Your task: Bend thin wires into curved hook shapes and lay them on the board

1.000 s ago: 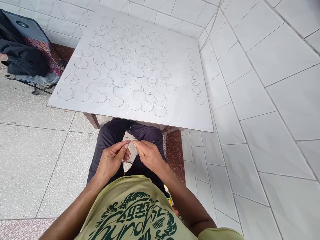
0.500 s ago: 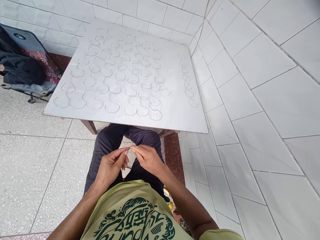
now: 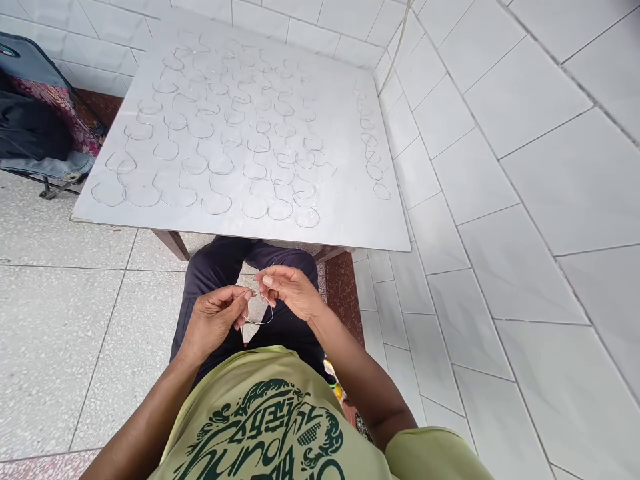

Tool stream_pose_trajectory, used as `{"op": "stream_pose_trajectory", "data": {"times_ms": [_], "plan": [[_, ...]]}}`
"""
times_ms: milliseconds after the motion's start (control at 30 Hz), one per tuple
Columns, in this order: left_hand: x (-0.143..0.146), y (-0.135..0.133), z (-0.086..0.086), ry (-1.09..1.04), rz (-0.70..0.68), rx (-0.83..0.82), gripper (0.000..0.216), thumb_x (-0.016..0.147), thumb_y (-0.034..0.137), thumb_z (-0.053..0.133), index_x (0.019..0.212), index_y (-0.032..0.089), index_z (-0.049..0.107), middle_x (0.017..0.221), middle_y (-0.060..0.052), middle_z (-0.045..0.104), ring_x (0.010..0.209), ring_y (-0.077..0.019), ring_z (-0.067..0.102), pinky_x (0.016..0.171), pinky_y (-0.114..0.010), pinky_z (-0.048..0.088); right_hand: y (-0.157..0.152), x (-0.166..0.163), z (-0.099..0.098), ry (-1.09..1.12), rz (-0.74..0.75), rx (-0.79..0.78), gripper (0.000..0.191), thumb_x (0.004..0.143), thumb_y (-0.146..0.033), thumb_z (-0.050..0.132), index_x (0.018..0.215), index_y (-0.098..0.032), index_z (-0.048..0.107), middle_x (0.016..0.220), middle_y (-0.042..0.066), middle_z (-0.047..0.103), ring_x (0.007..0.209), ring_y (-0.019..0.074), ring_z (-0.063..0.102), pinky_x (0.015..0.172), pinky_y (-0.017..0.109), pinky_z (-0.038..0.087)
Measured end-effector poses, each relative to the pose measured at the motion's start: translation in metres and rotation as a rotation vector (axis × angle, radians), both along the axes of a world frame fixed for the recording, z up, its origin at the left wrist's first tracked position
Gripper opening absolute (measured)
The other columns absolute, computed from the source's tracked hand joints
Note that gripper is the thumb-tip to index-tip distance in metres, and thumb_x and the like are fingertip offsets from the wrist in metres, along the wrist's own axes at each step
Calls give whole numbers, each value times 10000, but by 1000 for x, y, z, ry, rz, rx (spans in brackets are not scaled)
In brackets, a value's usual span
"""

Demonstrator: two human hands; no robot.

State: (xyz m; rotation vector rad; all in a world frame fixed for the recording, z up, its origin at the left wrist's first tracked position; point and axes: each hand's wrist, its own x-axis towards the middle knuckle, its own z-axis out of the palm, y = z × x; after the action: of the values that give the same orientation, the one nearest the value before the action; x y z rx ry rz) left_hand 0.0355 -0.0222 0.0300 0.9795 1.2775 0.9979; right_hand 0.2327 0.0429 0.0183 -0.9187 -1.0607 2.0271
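I sit with my knees under a low white board table (image 3: pixel 360 227). My left hand (image 3: pixel 215 319) and my right hand (image 3: pixel 290 292) are close together above my lap, both pinched on one thin piece of wire (image 3: pixel 260 319). The wire curves down in a loop between my fingertips. Several bent wire hooks (image 3: pixel 220 143) lie in rows across the board, and a separate column of small wire loops (image 3: pixel 373 157) runs along its right side.
A white tiled wall (image 3: pixel 525 173) rises right beside the table. A folding chair with dark clothes (image 3: pixel 35 133) stands on the speckled floor at the far left. A thin line (image 3: pixel 395 47) hangs down in the far corner.
The wire between my hands has gone from nearly straight to a curved loop. My right hand has risen a little and both hands have shifted slightly left in view.
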Motion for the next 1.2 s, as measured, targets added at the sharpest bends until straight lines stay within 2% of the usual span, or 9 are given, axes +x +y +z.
{"op": "stream_pose_trajectory", "data": {"times_ms": [167,367,500,700,833,900,1000,1133,1200], "plan": [[-1,-3,0,72,-34,9,230,927,419,714,871,205,776,618,9,623,503,-102,518,490,-206,437,-3,-8,-14,51,-73,19,349,900,-484,782,922,-136,768,756,33,685,664,119,612,566,226,458],[-4,0,2,102,-89,-20,322,887,521,737,845,202,765,576,9,589,493,-118,503,464,-214,438,3,-6,-22,25,-59,125,408,850,-524,812,865,-118,774,743,52,718,653,126,621,603,243,475],[-5,4,-1,60,-112,-48,362,849,561,763,852,199,765,589,12,580,493,-125,505,446,-222,445,7,-5,-23,61,-53,161,438,866,-556,779,864,-118,765,741,56,718,666,145,639,599,256,479],[-7,2,-10,59,-139,-79,447,815,610,774,923,177,763,626,24,578,502,-126,516,437,-227,446,6,-5,-19,35,-55,214,445,892,-551,763,824,-112,750,704,40,693,597,115,595,597,254,465],[-5,3,-14,125,-77,-24,465,830,615,747,962,170,773,645,18,592,524,-134,536,458,-234,454,3,2,-18,39,21,179,523,911,-646,705,943,-125,727,789,49,702,637,126,630,562,240,481],[-3,3,-13,196,-6,14,471,846,618,723,988,171,777,652,13,609,544,-142,551,486,-239,468,-3,6,-16,-2,34,183,542,922,-673,676,997,-137,708,823,50,705,661,127,642,550,227,484],[2,4,-8,323,66,76,451,877,603,690,1025,186,776,668,13,635,572,-144,564,541,-240,484,-17,12,-11,-106,4,235,493,938,-637,676,963,-145,697,801,38,701,629,112,628,541,215,480],[13,5,0,444,76,168,428,901,597,654,968,192,776,641,19,628,565,-139,563,558,-237,481,-34,15,1,-243,-41,268,418,980,-557,627,861,-158,670,717,16,673,558,109,595,513,218,462],[20,7,1,447,69,189,442,895,605,649,940,184,779,644,9,644,569,-148,589,562,-243,505,-39,18,7,-369,-76,379,352,1014,-461,586,815,-175,635,691,-1,654,559,105,583,538,218,446]]}}
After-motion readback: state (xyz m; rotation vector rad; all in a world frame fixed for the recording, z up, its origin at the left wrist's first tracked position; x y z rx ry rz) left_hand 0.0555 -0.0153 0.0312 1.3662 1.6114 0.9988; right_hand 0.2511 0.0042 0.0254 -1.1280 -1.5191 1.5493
